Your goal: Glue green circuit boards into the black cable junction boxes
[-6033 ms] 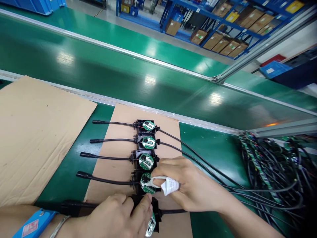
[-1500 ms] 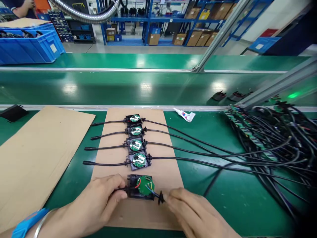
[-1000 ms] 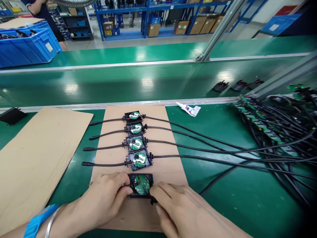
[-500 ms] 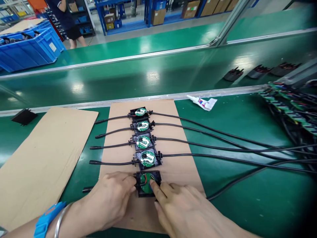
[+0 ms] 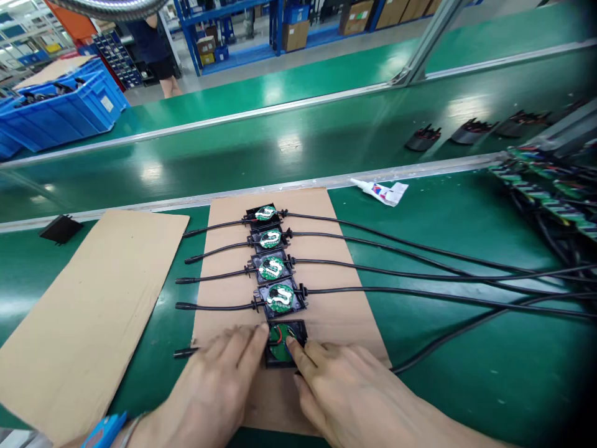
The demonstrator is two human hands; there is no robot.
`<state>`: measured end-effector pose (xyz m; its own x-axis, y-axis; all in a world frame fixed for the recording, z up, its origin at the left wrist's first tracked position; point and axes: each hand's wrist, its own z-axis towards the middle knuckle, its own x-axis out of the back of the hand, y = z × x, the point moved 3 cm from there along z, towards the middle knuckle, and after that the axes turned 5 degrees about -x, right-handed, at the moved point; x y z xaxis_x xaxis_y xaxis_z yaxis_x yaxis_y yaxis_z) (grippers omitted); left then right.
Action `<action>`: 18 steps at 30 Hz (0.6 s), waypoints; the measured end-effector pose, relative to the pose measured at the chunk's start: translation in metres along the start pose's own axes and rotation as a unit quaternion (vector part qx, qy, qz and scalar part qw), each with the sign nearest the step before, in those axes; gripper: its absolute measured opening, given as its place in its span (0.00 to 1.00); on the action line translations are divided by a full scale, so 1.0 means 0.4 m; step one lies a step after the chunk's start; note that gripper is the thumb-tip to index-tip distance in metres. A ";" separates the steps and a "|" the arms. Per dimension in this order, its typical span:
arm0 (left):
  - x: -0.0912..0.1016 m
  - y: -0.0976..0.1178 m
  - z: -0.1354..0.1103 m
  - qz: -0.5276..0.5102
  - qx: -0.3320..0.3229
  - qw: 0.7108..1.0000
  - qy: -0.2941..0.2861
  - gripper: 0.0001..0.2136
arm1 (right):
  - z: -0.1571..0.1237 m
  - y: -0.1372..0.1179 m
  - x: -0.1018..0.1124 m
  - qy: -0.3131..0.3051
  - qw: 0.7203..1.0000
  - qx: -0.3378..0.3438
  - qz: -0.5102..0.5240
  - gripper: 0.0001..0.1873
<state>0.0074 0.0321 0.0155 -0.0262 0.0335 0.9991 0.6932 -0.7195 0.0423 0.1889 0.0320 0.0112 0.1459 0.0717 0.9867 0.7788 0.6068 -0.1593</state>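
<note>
Several black housings with round green circuit boards and black cables lie in a row on a narrow cardboard sheet [image 5: 326,249]. The nearest housing [image 5: 283,343] holds a green board with red and blue wires. My left hand [image 5: 219,386] rests flat against that housing's left side, fingers stretched out. My right hand [image 5: 345,392] presses fingertips on the board and the housing's right edge. The housing above it [image 5: 280,297] has white paste on its board.
A white glue tube [image 5: 382,191] lies by the belt rail. A tangle of cables and boards [image 5: 555,205] fills the right. A larger cardboard sheet [image 5: 88,311] lies left, a black part [image 5: 60,229] beyond it. Black housings [image 5: 422,138] sit on the conveyor. Blue bins [image 5: 60,112] and a person stand far left.
Since six seconds ago my right hand has set the glue tube down by the rail. Both hands seated the green board into the nearest housing; the left hand's fingers have flattened out.
</note>
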 end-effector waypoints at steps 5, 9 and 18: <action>-0.053 0.079 -0.037 0.144 -0.055 0.988 0.029 0.24 | 0.001 0.000 -0.001 -0.026 0.999 -0.006 0.032 0.23; -0.032 0.077 -0.010 0.100 -0.049 0.994 -0.004 0.24 | 0.012 0.011 0.016 -0.070 0.993 -0.032 0.085 0.23; 0.019 0.028 0.032 -0.107 -0.072 0.992 0.013 0.11 | -0.016 0.051 0.036 -0.161 0.948 -0.132 0.242 0.14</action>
<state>0.0243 0.0330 0.0235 -0.1816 0.1797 0.9668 0.5597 -0.7895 0.2519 0.2107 0.0402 0.0220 0.3640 0.5538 0.7489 0.8000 0.2259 -0.5559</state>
